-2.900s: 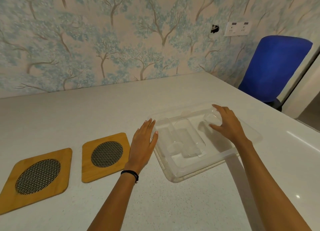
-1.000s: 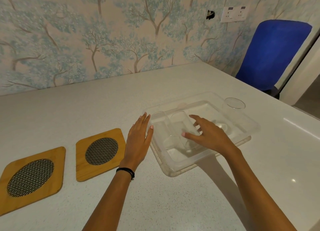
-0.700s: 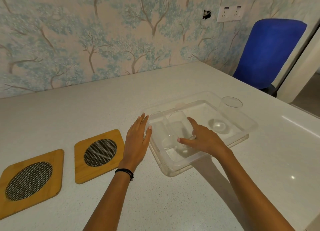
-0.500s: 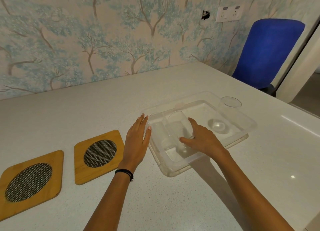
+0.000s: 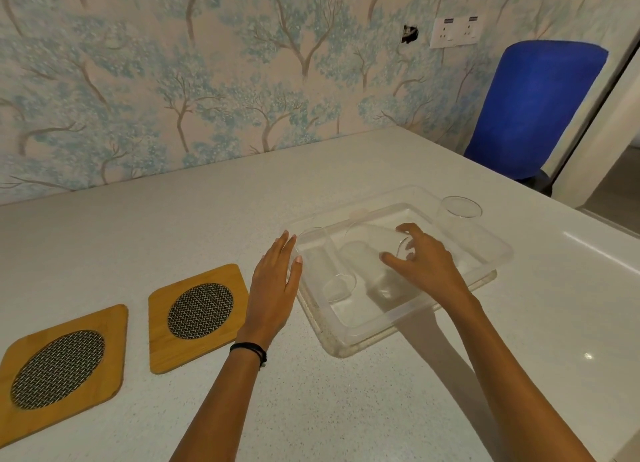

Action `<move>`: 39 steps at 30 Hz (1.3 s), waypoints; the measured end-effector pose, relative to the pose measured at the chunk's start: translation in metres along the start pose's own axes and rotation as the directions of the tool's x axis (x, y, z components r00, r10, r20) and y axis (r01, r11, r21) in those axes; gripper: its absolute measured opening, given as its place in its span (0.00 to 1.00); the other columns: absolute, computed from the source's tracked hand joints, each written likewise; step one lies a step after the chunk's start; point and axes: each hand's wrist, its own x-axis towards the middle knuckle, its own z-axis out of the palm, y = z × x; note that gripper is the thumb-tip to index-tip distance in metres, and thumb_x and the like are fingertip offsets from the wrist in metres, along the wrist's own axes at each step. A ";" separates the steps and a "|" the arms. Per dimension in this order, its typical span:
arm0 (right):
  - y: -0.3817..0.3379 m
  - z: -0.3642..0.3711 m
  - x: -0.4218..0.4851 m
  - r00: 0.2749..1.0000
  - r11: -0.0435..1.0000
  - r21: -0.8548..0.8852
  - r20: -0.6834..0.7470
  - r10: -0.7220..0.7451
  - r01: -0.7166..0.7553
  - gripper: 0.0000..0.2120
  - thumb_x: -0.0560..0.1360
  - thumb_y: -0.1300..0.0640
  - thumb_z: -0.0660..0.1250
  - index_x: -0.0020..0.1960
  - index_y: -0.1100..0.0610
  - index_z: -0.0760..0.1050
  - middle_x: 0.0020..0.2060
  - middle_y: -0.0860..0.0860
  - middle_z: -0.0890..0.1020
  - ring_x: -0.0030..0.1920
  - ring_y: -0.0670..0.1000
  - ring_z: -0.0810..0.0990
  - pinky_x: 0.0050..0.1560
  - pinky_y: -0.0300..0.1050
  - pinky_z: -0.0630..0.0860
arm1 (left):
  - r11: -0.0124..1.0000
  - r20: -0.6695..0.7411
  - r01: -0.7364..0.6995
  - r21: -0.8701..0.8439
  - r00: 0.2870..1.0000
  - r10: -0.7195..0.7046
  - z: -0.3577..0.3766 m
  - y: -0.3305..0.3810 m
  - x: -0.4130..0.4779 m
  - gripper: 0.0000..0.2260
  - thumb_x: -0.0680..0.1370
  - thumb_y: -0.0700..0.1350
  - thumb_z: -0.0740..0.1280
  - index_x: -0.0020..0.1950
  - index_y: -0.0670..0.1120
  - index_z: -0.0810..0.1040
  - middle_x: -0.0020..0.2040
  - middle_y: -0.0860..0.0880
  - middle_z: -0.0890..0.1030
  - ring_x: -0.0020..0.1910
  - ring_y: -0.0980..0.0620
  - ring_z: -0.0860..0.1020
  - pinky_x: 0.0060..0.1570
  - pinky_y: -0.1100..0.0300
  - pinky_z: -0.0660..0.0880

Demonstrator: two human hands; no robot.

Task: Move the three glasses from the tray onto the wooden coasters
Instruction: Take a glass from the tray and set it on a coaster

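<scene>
A clear plastic tray sits on the white table, right of centre. One glass stands upright at the tray's far right corner. A second glass lies on its side along the tray's left side. Between them my right hand grips one end of the third glass, which is tilted, with that end raised off the tray floor. My left hand rests flat on the table, fingers apart, fingertips touching the tray's left rim. Two wooden coasters with dark mesh centres lie to the left.
A blue chair stands past the table's far right corner. The tree-patterned wall runs along the table's back edge, with a socket plate on it. The table's right edge passes close behind the tray.
My right hand stood one glass upright at the tray's far right, moved to the middle glass, closed on it, and has now lifted one end. My left hand has stayed put.
</scene>
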 end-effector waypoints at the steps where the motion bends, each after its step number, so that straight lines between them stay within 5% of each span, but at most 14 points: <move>1: 0.001 -0.004 0.000 1.000 1.000 0.021 -0.010 0.010 -0.010 0.29 0.68 0.43 0.70 0.65 0.51 0.66 0.54 0.55 0.78 0.47 0.50 0.74 0.47 0.43 0.69 | 1.000 0.000 -0.001 -0.003 1.000 0.001 0.000 0.000 0.000 0.23 0.80 0.59 0.45 0.74 0.55 0.54 0.76 0.55 0.56 0.74 0.59 0.54 0.74 0.49 0.54; 16: 0.004 -0.021 0.002 0.954 0.992 0.091 -0.296 -0.056 0.087 0.27 0.67 0.44 0.72 0.63 0.49 0.68 0.58 0.52 0.78 0.58 0.55 0.74 0.50 0.46 0.70 | 1.000 -0.002 -0.003 -0.026 1.000 0.003 -0.002 0.004 -0.001 0.22 0.81 0.57 0.48 0.74 0.54 0.55 0.76 0.54 0.57 0.74 0.57 0.55 0.74 0.49 0.55; 39: 0.006 -0.014 0.002 0.957 0.981 -0.024 -0.216 -0.192 0.192 0.25 0.70 0.45 0.69 0.65 0.50 0.69 0.65 0.54 0.72 0.64 0.56 0.70 0.55 0.47 0.70 | 1.000 0.000 0.005 -0.017 1.000 -0.005 -0.001 0.002 0.000 0.24 0.80 0.59 0.45 0.75 0.54 0.55 0.76 0.54 0.57 0.74 0.57 0.54 0.74 0.50 0.55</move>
